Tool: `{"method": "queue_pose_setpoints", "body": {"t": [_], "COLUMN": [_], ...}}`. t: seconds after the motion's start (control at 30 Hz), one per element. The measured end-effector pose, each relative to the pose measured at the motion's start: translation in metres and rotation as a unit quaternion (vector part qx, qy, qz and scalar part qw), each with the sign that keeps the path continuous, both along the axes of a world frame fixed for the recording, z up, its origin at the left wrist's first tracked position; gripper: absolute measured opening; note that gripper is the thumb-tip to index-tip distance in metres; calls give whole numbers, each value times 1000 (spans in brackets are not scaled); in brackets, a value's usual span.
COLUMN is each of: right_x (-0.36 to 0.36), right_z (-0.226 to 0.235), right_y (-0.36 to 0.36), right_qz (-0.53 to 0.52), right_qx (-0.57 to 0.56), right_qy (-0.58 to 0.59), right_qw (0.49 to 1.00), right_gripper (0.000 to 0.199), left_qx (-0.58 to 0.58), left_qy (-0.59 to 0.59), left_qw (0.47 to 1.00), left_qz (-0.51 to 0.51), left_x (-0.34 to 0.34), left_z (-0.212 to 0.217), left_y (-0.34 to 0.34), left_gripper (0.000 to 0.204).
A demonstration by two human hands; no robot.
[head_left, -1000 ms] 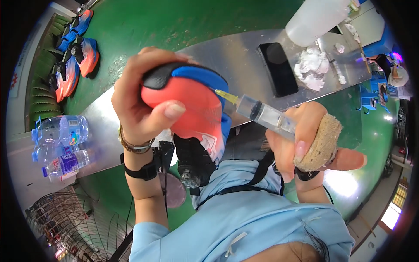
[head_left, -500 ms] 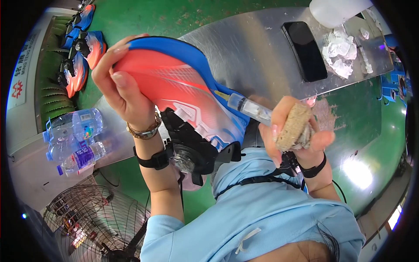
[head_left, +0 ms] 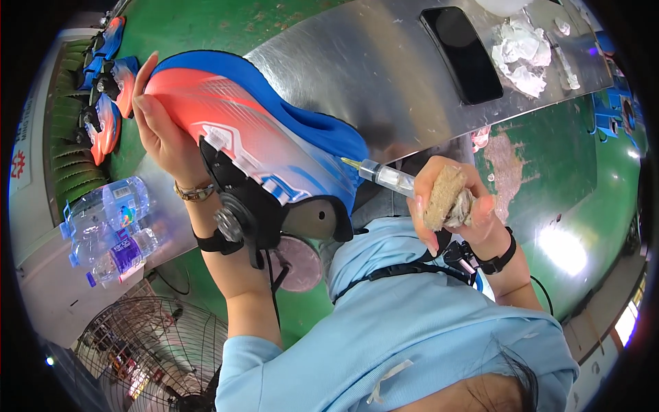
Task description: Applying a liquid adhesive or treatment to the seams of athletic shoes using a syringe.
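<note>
Presently the left hand point(head_left: 165, 134), loosely curved, is cupping a shoe point(head_left: 233, 117); the right hand point(head_left: 489, 223) is clasping pad point(head_left: 445, 198) and syringe point(head_left: 395, 180), needle point(head_left: 351, 163) perhaps touching the shoe.

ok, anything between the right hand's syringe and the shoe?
Nothing visible. The syringe has its yellow tip at the blue edge of the shoe, contact unclear; the left hand holds the red end, well clear.

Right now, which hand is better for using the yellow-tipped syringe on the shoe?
Probably the right hand: it holds the syringe, its yellow tip right by the shoe. The left hand is busy holding the shoe's coral end.
</note>
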State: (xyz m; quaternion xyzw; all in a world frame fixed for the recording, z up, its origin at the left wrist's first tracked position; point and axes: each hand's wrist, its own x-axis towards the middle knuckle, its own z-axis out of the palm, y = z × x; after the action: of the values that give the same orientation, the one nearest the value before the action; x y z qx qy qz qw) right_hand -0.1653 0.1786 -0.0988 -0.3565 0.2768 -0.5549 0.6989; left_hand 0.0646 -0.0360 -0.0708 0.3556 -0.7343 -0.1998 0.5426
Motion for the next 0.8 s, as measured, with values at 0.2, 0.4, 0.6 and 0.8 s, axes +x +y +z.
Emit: {"method": "queue_pose_setpoints", "body": {"t": [0.2,0.4,0.6,0.8], "right_x": [-2,8,20,29], "right_z": [-8,-8,-6,6], "right_y": [1,-11,-27,-34], "right_qz": [-34,-88,-124,-144], "right_qx": [2,13,63,83], "right_qy": [-14,-5,5,-5], "right_qw": [999,996,990,986], "right_gripper": [67,47,39,41], "left_qx": [167,245,400,505], "left_qy": [137,142,132,134], "left_qw": [974,958,894,833], "left_qz": [-66,40,150,180], "left_x": [3,32,71,104], "left_z": [-21,-51,-54,-39], "left_y": [-10,-17,24,112], "left_gripper": [38,40,33,28]}}
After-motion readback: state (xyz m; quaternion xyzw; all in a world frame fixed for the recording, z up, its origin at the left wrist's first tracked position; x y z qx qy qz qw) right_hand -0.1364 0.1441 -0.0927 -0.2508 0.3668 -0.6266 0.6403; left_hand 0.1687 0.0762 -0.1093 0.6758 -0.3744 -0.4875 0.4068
